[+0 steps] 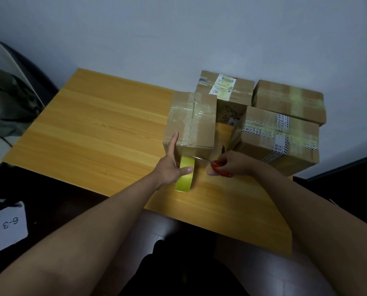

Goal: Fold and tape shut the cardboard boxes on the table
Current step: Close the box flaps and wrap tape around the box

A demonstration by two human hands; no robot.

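A closed cardboard box (191, 119) with clear tape along its top seam stands on the wooden table (97, 133). My left hand (172, 165) holds a yellow tape roll (185, 175) against the box's front face, thumb over the roll and index finger stretched up to the box's top edge. My right hand (231, 163) grips red-handled scissors (217, 166), whose blades reach left to the tape just above the roll.
Three more taped boxes stand behind and to the right: one with a white label (225, 88), one at the back right (289, 101), one with printed tape (283, 137). A chair with a green garment (7, 103) sits left. A paper tag marked 6-3 (10, 225) lies below.
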